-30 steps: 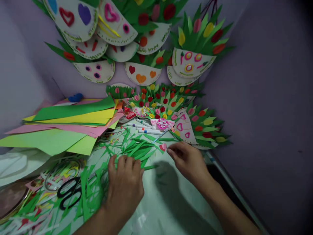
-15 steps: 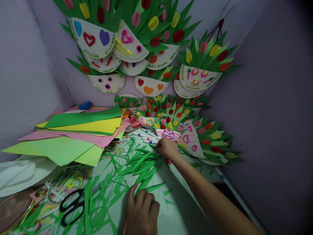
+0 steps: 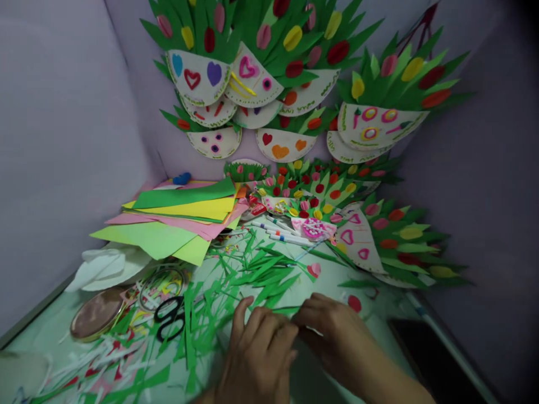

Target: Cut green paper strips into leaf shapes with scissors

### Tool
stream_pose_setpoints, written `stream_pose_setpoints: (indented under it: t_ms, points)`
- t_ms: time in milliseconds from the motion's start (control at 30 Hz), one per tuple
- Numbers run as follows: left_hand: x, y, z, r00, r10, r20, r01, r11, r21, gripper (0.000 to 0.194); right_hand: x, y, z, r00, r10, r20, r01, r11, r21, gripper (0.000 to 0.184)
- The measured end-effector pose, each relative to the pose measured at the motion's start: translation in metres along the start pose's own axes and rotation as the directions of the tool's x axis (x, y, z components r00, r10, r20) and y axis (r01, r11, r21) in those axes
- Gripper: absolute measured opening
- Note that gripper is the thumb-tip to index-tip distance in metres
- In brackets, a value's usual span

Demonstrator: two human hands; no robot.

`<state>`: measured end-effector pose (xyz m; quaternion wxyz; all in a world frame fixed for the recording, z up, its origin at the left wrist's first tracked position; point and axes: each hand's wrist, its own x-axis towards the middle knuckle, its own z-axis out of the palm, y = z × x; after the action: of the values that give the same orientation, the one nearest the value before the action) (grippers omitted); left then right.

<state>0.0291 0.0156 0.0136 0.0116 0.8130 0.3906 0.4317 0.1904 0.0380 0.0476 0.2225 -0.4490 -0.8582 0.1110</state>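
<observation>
My left hand (image 3: 263, 353) is at the bottom middle, back up, with its fingers bent and its index finger and thumb close together. Beside it on the right is my right hand (image 3: 337, 336), its fingers closed and its tips meeting the left fingers. What they pinch, if anything, is hidden behind the fingers. A thin green paper strip (image 3: 286, 310) shows just beyond the fingertips; I cannot tell whether it is held. Cut green paper leaves (image 3: 269, 269) lie in a heap past the hands. Black-handled scissors (image 3: 169, 320) rest left of them.
Markers (image 3: 286, 238) lie beyond the leaves. Stacked coloured paper (image 3: 189, 210), a roll of tape (image 3: 162, 286) and a round brown lid-like piece (image 3: 97, 313) are leftward. Decorated half-plates (image 3: 357, 238) lean at the right, near a dark flat object (image 3: 433, 359). Others hang on the wall.
My right hand has come back from beside the markers to meet my left hand. The view has shifted, so the scene sits further right.
</observation>
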Motion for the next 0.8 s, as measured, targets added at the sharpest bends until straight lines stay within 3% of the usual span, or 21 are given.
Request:
stream_pose_setpoints:
  t_ms: [100,200,300,433,500,800]
  points:
    - [-0.015,0.009,0.002,0.995,-0.038,0.092,0.047,0.994,-0.096,0.021,-0.031,-0.015,0.009,0.983,0.153,0.097,-0.158,0.986,0.044,0.027]
    - [-0.023,0.014,0.002,0.976,-0.05,0.214,0.074,0.992,-0.105,0.024,-0.049,-0.016,0.014,0.961,0.257,0.105,-0.266,0.961,0.079,0.032]
    - [-0.021,0.015,0.001,0.956,-0.037,0.29,0.06,0.996,-0.071,0.026,-0.06,-0.012,0.018,0.967,0.253,0.012,-0.253,0.966,0.052,0.024]
    - [-0.017,0.014,0.002,0.957,0.009,0.29,-0.008,1.0,-0.005,0.021,-0.07,-0.013,0.029,0.963,0.126,-0.239,-0.14,0.989,-0.04,0.016]
    - [-0.018,0.013,0.005,0.955,0.044,0.292,-0.048,0.999,0.005,0.021,-0.074,-0.015,0.035,0.95,0.092,-0.3,-0.113,0.992,-0.052,0.017]
    - [-0.028,0.006,0.011,0.892,0.138,0.431,-0.162,0.987,0.019,0.023,-0.098,-0.019,0.042,0.937,0.249,-0.245,-0.256,0.967,0.005,0.022]
